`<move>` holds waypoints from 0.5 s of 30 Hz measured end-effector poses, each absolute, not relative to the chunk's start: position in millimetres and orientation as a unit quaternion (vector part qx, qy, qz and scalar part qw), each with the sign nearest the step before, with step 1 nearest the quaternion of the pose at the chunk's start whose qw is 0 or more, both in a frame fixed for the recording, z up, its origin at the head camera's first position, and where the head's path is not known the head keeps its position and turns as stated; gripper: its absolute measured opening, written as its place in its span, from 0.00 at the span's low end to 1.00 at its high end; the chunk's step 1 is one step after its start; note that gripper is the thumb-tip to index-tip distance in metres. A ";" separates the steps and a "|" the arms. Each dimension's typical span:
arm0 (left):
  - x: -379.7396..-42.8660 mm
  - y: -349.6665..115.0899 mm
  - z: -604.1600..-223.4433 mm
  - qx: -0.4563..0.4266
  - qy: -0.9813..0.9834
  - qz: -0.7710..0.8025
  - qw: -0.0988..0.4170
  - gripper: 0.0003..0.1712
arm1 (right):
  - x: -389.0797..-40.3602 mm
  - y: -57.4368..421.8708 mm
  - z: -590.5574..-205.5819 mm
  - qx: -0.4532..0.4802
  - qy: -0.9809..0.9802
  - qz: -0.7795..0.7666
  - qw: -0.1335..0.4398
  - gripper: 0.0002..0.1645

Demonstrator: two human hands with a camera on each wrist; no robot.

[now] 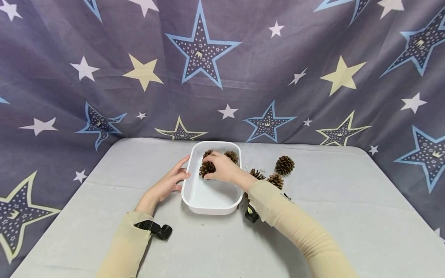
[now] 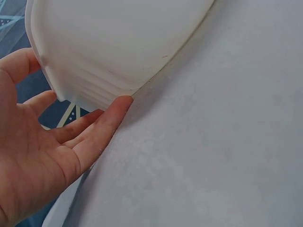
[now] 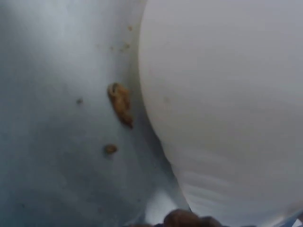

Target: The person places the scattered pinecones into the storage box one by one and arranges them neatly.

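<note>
A white plastic bin (image 1: 212, 197) stands on the table with several brown pine cones inside, near its far end. My right hand (image 1: 224, 168) reaches down into the bin and grips a pine cone (image 1: 207, 170) between thumb and fingers. Another pine cone (image 1: 231, 156) lies in the bin's far right corner, and one more is partly covered by the fingers. My left hand (image 1: 170, 180) touches the bin's left side with fingers spread and fairly straight. In the left wrist view, the fingertips of the left hand (image 2: 66, 137) rest against the bin's wall (image 2: 104, 56).
Right of the bin, several loose pine cones lie on the grey-covered table (image 1: 347, 216), one farther back (image 1: 284, 165) and others partly behind the right forearm. Small brown scraps (image 3: 120, 104) lie beside the bin. A star-patterned curtain (image 1: 278, 69) hangs behind the table.
</note>
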State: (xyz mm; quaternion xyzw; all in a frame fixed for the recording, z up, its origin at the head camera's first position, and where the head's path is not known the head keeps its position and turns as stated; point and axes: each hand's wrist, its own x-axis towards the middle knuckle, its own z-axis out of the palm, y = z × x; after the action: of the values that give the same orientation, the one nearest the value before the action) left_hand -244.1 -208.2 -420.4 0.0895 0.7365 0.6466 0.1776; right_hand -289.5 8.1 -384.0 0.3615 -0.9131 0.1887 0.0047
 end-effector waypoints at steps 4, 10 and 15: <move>-243.4 -208.2 -420.1 0.089 0.736 0.647 0.177 0.37 | -289.6 9.0 -382.9 0.361 -0.913 0.190 0.004 0.33; -243.1 -207.3 -419.8 0.087 0.732 0.653 0.176 0.38 | -290.3 11.5 -379.3 0.361 -0.913 0.190 0.008 0.32; -243.8 -207.6 -420.1 0.085 0.731 0.653 0.176 0.38 | -289.7 14.6 -374.6 0.360 -0.911 0.200 0.018 0.29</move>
State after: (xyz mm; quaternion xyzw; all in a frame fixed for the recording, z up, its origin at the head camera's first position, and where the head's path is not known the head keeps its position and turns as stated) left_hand -243.8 -207.6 -420.1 0.0855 0.7313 0.6534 0.1760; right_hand -289.7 14.6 -374.6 0.3605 -0.9109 0.1998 0.0181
